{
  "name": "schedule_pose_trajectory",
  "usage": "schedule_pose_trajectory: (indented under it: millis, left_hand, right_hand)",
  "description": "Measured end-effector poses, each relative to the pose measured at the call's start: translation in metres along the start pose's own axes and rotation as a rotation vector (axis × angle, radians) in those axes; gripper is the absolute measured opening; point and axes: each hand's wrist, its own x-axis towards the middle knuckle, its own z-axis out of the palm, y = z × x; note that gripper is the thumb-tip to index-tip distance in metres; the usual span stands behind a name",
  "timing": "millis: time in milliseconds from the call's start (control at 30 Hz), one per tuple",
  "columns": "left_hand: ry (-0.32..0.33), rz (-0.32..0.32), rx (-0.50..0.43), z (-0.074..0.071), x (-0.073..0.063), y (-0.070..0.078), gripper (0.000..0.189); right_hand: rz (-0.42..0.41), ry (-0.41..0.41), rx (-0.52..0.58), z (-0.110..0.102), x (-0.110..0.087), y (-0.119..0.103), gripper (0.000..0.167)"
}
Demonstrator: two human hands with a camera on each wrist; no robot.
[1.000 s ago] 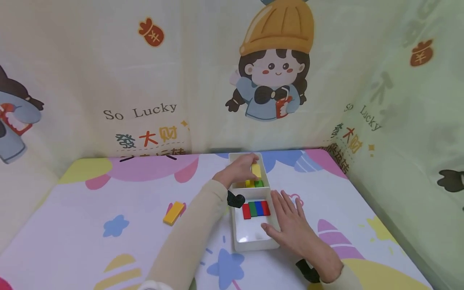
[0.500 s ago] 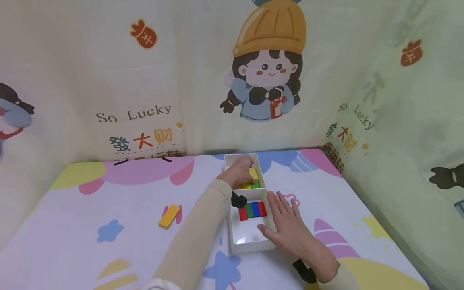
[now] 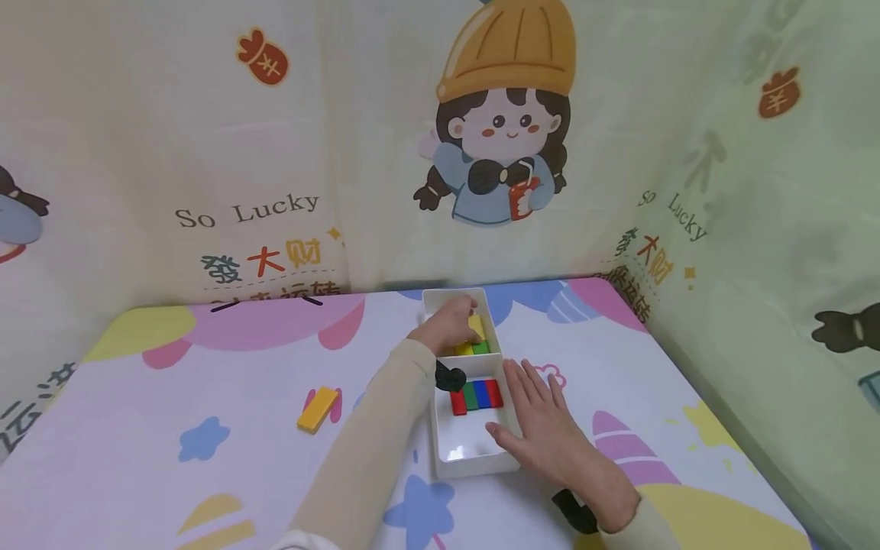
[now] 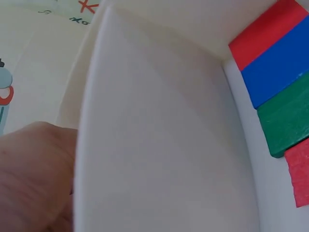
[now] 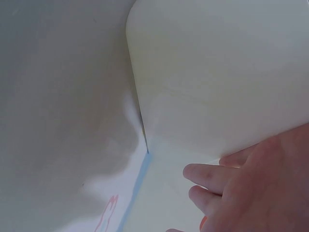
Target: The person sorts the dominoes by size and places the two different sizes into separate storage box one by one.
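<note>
A white box [image 3: 474, 465] with two compartments stands lengthwise on the table. My left hand [image 3: 445, 325] reaches into its far compartment and pinches a yellow block [image 3: 476, 327] between thumb and fingers. Just below that block lie another yellow block [image 3: 464, 349] and a green block [image 3: 481, 347]; the hand hides part of this compartment. The near compartment holds a side-by-side row of flat blocks: red [image 4: 268, 31], blue [image 4: 277, 63], green [image 4: 285, 113] and red [image 4: 300, 171]. Fingers straight, my right hand [image 3: 546, 428] lies along the box's right wall, its thumb spread over the near compartment.
A single orange-yellow block [image 3: 318, 410] lies on the table left of my left sleeve [image 3: 374, 443]. The patterned tablecloth [image 3: 241, 489] reaches back to a printed curtain [image 3: 385, 153], which also closes off the right side. A dark strap piece [image 3: 576, 512] hangs by my right wrist.
My left hand has lowered the yellow block slightly within the far compartment. The right hand keeps its place beside the box. The head view has shifted a little to the right.
</note>
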Motion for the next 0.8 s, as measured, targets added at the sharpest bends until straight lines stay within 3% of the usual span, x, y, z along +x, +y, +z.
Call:
schedule_pose_trajectory:
  millis: [333, 600, 800]
  left_hand:
    - [-0.035, -0.001, -0.018, -0.008, -0.006, 0.002, 0.059]
    - [-0.066, 0.136, -0.01, -0.032, -0.018, 0.004, 0.06]
    - [-0.056, 0.205, -0.081, -0.051, -0.032, 0.0, 0.06]
  right_hand:
    - [0.01, 0.001, -0.005, -0.001, 0.0, -0.001, 0.094]
    - [0.016, -0.014, 0.009, 0.001, 0.0, -0.004, 0.094]
    - [0.011, 0.011, -0.006, 0.0, -0.002, -0.004, 0.096]
